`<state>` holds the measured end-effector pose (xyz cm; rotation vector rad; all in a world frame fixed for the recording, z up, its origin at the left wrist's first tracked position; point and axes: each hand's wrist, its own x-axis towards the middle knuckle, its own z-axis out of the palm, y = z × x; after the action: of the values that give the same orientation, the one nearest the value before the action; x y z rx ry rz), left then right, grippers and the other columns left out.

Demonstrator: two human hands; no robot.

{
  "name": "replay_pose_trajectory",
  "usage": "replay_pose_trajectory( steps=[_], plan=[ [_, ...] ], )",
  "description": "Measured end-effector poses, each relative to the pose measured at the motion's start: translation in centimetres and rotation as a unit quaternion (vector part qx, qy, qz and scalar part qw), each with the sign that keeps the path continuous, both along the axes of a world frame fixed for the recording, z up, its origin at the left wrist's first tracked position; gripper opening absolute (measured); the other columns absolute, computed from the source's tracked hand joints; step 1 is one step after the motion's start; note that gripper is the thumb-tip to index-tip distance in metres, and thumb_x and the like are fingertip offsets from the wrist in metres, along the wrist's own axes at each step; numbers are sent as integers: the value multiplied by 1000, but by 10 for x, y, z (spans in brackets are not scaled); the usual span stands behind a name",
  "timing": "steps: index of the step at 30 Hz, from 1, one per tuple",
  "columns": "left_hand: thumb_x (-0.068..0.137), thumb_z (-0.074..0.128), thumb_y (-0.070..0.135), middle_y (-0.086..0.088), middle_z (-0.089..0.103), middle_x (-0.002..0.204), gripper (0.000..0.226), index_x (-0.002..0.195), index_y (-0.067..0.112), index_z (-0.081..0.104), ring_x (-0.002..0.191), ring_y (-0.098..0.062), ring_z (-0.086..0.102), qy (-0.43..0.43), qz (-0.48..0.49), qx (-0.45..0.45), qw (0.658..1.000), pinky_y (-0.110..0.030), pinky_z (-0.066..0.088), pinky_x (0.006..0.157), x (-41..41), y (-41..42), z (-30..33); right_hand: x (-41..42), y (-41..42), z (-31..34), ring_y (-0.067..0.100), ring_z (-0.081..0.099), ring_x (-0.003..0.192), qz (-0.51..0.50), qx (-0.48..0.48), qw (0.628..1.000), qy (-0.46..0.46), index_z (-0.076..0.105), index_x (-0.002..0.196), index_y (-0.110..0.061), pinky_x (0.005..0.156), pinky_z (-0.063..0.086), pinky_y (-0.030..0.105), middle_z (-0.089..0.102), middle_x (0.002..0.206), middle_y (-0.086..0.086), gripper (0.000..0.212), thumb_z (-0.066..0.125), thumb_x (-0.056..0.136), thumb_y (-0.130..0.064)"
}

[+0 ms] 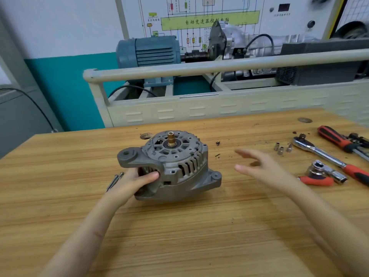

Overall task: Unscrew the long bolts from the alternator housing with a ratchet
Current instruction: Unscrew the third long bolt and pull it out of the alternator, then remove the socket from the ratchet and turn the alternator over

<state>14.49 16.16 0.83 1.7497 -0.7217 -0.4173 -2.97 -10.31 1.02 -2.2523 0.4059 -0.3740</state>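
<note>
On the wooden tabletop (179,226), centre of view: alternator housing (169,166), grey cast metal, shaft end up, brass-coloured shaft stub at the top. Left hand (137,181) gripping the housing's near-left side, thumb hooked into an opening below the mounting ear, palm against the casting. Just left of that hand, touching the tabletop: two long bolts (115,181), lying side by side, already out of the housing. Right hand (257,166) to the right of the housing, apart from it, fingers spread and relaxed, grasping nothing, blurred. Further right, beyond the right hand: ratchet (323,154) with chrome shaft and red-and-black handle, lying diagonally, untouched. Near its head, three small sockets (282,148) standing in a loose cluster. Below the ratchet, a second, shorter ratchet tool (321,173) with a socket fitted and a red grip. At the far right edge, a red-and-black screwdriver handle (335,139). Dark flecks of debris scattered between housing and tools. Behind the tabletop: cream-coloured trainer stand (199,108) carrying a blue electric motor (147,50) and a silver gearbox. On the wall panel (209,22) behind, a wiring diagram with a green band reading 自动变速器控制电脑; smaller labels too blurred to read.
</note>
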Motion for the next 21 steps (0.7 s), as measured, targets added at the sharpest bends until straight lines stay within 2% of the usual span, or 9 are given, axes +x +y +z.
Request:
replay_pose_trajectory(
  steps=[2, 4, 9, 11, 13, 14, 16, 18, 21],
  plan=[
    [84, 54, 0, 13, 56, 95, 29, 97, 26, 49, 83, 6, 52, 2, 8, -11, 1000, -4, 44, 62, 1, -2, -3, 19, 25, 8, 3, 44, 115, 73, 86, 994, 8, 35, 131, -37, 89, 39, 18, 43, 125, -14, 81, 52, 58, -68],
    [84, 54, -1, 14, 57, 92, 27, 96, 23, 50, 78, 8, 53, 14, 20, -30, 999, -1, 43, 58, -1, -3, -4, 35, 48, 8, -2, 42, 112, 124, 116, 985, 27, 27, 139, -34, 81, 39, 9, 39, 124, -20, 92, 49, 58, -71],
    [83, 57, 3, 9, 58, 100, 30, 106, 21, 49, 88, 2, 55, 34, 27, -46, 998, -9, 46, 68, -9, -3, -2, 46, 71, 2, -22, 39, 93, 131, 155, 979, -14, 30, 129, -37, 71, 37, -3, 40, 109, -33, 86, 68, 55, -54],
    [81, 59, 4, 11, 58, 100, 32, 102, 25, 50, 87, 3, 56, 33, 34, -58, 997, -10, 46, 69, -17, -1, -3, 40, 71, 3, -14, 43, 101, 128, 152, 980, -10, 30, 134, -32, 84, 39, 5, 43, 118, -26, 95, 70, 51, -55],
    [76, 63, 7, 16, 61, 96, 33, 98, 28, 51, 83, 6, 59, 27, 37, -56, 997, -11, 47, 72, -27, 1, -5, 30, 73, 2, -1, 44, 114, 122, 142, 982, -3, 28, 137, -32, 98, 38, 23, 43, 126, -20, 105, 71, 46, -61],
    [73, 66, 9, 19, 62, 91, 33, 94, 30, 52, 80, 8, 60, 21, 42, -45, 998, -11, 47, 73, -33, 3, -7, 24, 73, 0, 1, 43, 116, 120, 139, 983, 0, 27, 135, -38, 100, 38, 26, 42, 125, -23, 104, 71, 44, -63],
    [72, 69, 8, 23, 64, 74, 33, 86, 33, 53, 70, 16, 58, -7, 48, -19, 999, -4, 45, 62, -41, 7, -10, 13, 78, -4, -5, 42, 114, 111, 127, 986, -8, 23, 121, -59, 94, 39, 20, 39, 116, -40, 93, 71, 42, -68],
    [74, 69, 6, 27, 59, 70, 34, 81, 35, 53, 64, 24, 53, -38, 48, -3, 998, 3, 39, 56, -47, 9, -12, 4, 85, -7, -12, 37, 113, 89, 86, 992, -26, 5, 113, -73, 94, 34, 18, 29, 112, -51, 98, 70, 40, -74],
    [76, 68, 2, 27, 54, 75, 37, 78, 35, 52, 62, 27, 50, -72, 52, 10, 996, 5, 37, 56, -50, 8, -12, 3, 90, -10, -2, 22, 125, 52, -1, 998, -36, -22, 114, -68, 104, 25, 33, 19, 134, -32, 116, 63, 36, -82]
  ],
)
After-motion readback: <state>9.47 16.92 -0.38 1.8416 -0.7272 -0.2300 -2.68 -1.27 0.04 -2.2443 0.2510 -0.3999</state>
